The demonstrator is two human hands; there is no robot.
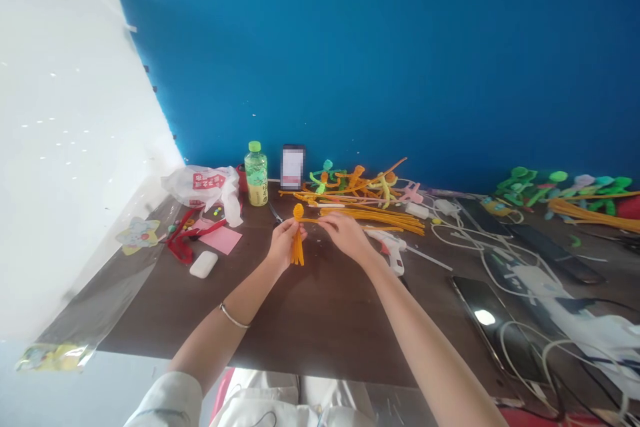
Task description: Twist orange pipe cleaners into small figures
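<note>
Head view looks down on both forearms reaching forward over a dark wooden table (320,320), elbows out to either side and wrists angled inward so the hands meet near the middle. The left hand (285,245), a thin bangle (233,315) on its wrist, curls upright around the body of an orange pipe-cleaner figure (298,240), pinching it between thumb and fingers, with the round head above the grip and the leg strands hanging below it. The right hand (346,237) lies palm down just beside the left, its fingertips (324,223) pinching the orange strand (311,219) that runs sideways from the figure. Behind the hands lies a heap of loose orange pipe cleaners (373,219), and a white glue gun (387,248) sits just beyond the right hand. Further left are a pink sticky note (220,239) and a white plastic bag (203,187), with a green-capped drink bottle (256,173) near the blue wall (375,60).
</note>
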